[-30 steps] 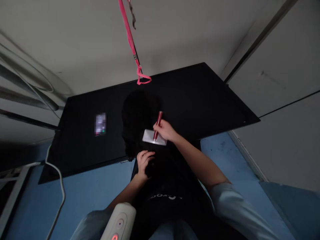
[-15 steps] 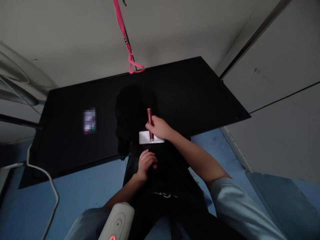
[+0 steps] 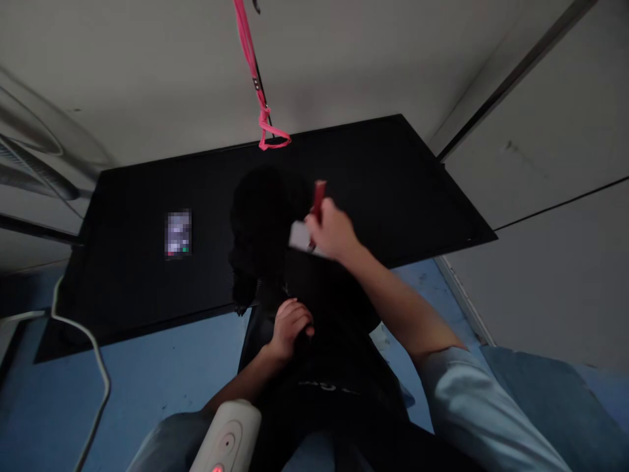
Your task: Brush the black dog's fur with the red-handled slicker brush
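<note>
The right hand (image 3: 330, 231) has risen and moved farther from the body since half a second ago: the brush (image 3: 303, 235) it carries now sits higher up the dark shape (image 3: 260, 229) on the table (image 3: 393, 177), where before it lay lower, close to the left hand. The brush is blurred by the motion. Its red handle (image 3: 319, 195) points up and away, and the pale flat head shows just left of the knuckles. The right fingers are clamped around the handle; that grip looks the same as before. To my eye the stroke has ended and the brush is being carried back for another pass, though whether the head still touches the dark material cannot be told.

The left hand (image 3: 289, 326) has hardly shifted. It rests at the near edge of the table with its fingers curled onto dark cloth (image 3: 324, 354) that hangs down toward the lap; whether they pinch the cloth or only press it is hard to tell.

Beyond the brush, bare black surface runs to the far edge, where a pink strap (image 3: 260, 98) hangs and ends in a knot. A phone (image 3: 177, 233) lies well to the left, apart from both hands. The right side of the table is bare out to its corner. A white cable (image 3: 93, 367) trails over the blue floor (image 3: 162, 373) at left, and a white device (image 3: 223, 440) sits low, near the body.
</note>
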Demonstrator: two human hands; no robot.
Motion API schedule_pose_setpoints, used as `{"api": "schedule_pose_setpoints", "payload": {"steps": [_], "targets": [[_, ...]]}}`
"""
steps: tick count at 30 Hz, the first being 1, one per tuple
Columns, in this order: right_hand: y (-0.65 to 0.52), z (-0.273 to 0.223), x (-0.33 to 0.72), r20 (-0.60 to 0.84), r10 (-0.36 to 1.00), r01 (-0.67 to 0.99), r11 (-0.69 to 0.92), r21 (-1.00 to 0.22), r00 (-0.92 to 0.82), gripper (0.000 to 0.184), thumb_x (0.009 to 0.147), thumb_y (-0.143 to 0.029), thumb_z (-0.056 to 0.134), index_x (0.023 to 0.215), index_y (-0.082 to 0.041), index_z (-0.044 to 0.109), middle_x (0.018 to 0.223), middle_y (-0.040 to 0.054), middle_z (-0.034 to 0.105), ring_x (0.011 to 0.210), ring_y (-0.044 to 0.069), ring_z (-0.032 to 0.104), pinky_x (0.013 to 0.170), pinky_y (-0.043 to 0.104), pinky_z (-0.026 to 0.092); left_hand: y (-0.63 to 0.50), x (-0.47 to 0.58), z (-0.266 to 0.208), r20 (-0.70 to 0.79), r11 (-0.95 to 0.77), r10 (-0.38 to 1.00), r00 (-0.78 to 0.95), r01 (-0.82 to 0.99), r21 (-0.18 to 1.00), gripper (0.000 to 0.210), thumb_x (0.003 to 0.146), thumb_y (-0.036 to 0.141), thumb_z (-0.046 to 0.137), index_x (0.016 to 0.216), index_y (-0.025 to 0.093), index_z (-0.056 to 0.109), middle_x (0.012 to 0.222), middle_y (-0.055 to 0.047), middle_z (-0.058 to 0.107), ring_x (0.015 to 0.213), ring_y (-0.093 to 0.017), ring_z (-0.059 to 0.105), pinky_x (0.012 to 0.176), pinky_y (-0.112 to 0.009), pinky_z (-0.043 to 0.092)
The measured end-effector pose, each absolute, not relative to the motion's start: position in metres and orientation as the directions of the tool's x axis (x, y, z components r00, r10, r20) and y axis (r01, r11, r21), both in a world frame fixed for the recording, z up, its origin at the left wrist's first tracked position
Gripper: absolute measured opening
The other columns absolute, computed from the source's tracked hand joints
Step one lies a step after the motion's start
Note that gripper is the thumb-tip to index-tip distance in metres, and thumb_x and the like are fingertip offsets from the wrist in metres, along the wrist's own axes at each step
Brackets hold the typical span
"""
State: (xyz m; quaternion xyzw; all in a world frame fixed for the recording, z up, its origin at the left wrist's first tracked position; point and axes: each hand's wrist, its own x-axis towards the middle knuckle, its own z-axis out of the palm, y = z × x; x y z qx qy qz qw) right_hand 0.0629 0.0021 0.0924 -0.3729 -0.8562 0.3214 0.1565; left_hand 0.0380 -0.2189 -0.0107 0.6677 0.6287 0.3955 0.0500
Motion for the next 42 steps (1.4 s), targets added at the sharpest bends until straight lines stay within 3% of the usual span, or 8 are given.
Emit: {"api": "schedule_pose_setpoints", "payload": {"steps": [3, 7, 20, 26, 30, 35, 39, 42], "targets": [[-0.006, 0.092, 0.063, -0.125, 0.563, 0.474, 0.530, -0.703, -0.817, 0.021, 0.083, -0.038, 0.052, 0.090, -0.018, 0.054, 0.081, 0.0076, 0.065, 0.071, 0.021, 0.062, 0.064, 0.031, 0.044, -0.220, 0.042, -0.009, 0.523, -0.169, 0.841, -0.138, 0.852, 0.496, 0.044, 0.096, 0.045, 0.032, 0.071, 0.022, 0.060, 0.074, -0.002, 0.069, 0.082, -0.020, 0.060, 0.089, -0.042, 0.036], [-0.005, 0.091, 0.064, 0.009, 0.791, 0.620, 0.485, -0.617, -0.611, 0.025, 0.088, -0.035, 0.044, 0.101, -0.015, 0.052, 0.090, 0.0117, 0.065, 0.080, 0.023, 0.062, 0.071, 0.033, 0.044, -0.220, 0.048, -0.007, 0.556, -0.133, 0.810, -0.187, 0.864, 0.485, 0.048, 0.096, 0.045, 0.030, 0.067, 0.022, 0.059, 0.075, -0.004, 0.070, 0.086, -0.023, 0.060, 0.080, -0.042, 0.035], [-0.007, 0.077, 0.064, -0.110, 0.641, 0.532, 0.514, -0.673, -0.760, 0.024, 0.087, -0.039, 0.046, 0.097, -0.018, 0.053, 0.087, 0.0097, 0.066, 0.077, 0.022, 0.063, 0.069, 0.031, 0.045, -0.209, 0.039, -0.004, 0.562, -0.213, 0.788, -0.250, 0.746, 0.631, 0.021, 0.091, 0.021, 0.036, 0.072, 0.020, 0.047, 0.066, -0.003, 0.058, 0.062, -0.015, 0.054, 0.065, -0.034, 0.037], [0.016, 0.078, 0.076, 0.029, 0.897, 0.678, 0.354, -0.643, -0.441, 0.028, 0.088, -0.034, 0.043, 0.108, -0.016, 0.047, 0.093, 0.0123, 0.064, 0.081, 0.023, 0.063, 0.072, 0.034, 0.045, -0.207, 0.042, -0.001, 0.534, -0.158, 0.810, -0.243, 0.786, 0.597, 0.015, 0.081, 0.011, 0.041, 0.070, 0.021, 0.044, 0.059, 0.000, 0.051, 0.055, -0.015, 0.047, 0.061, -0.033, 0.034], [0.004, 0.077, 0.070, -0.119, 0.671, 0.539, 0.464, -0.703, -0.732, 0.023, 0.086, -0.038, 0.048, 0.097, -0.019, 0.051, 0.082, 0.0073, 0.065, 0.071, 0.020, 0.062, 0.065, 0.030, 0.045, -0.206, 0.045, -0.001, 0.565, -0.190, 0.801, -0.199, 0.810, 0.555, 0.014, 0.079, 0.009, 0.041, 0.072, 0.020, 0.045, 0.060, -0.001, 0.053, 0.054, -0.015, 0.047, 0.061, -0.033, 0.032], [0.010, 0.083, 0.064, 0.044, 0.854, 0.690, 0.449, -0.567, -0.519, 0.026, 0.088, -0.032, 0.044, 0.106, -0.014, 0.047, 0.091, 0.0133, 0.065, 0.080, 0.023, 0.063, 0.071, 0.033, 0.045, -0.205, 0.047, -0.003, 0.509, -0.148, 0.840, -0.189, 0.823, 0.549, 0.014, 0.080, 0.012, 0.042, 0.069, 0.020, 0.046, 0.060, -0.001, 0.053, 0.055, -0.015, 0.047, 0.063, -0.034, 0.032], [0.003, 0.086, 0.057, -0.128, 0.575, 0.513, 0.579, -0.634, -0.808, 0.024, 0.087, -0.037, 0.047, 0.100, -0.017, 0.050, 0.086, 0.0087, 0.066, 0.073, 0.020, 0.063, 0.065, 0.028, 0.045, -0.203, 0.049, -0.005, 0.528, -0.167, 0.833, -0.166, 0.835, 0.525, 0.014, 0.080, 0.012, 0.042, 0.070, 0.019, 0.048, 0.061, -0.002, 0.054, 0.055, -0.015, 0.045, 0.062, -0.034, 0.030], [0.009, 0.088, 0.051, -0.121, 0.710, 0.663, 0.564, -0.491, -0.694, 0.026, 0.088, -0.034, 0.045, 0.105, -0.014, 0.049, 0.097, 0.0141, 0.066, 0.082, 0.023, 0.064, 0.069, 0.031, 0.046, -0.203, 0.051, -0.007, 0.510, -0.157, 0.846, -0.159, 0.838, 0.522, 0.015, 0.081, 0.013, 0.041, 0.069, 0.018, 0.048, 0.060, -0.002, 0.054, 0.056, -0.015, 0.044, 0.062, -0.033, 0.030]]}}
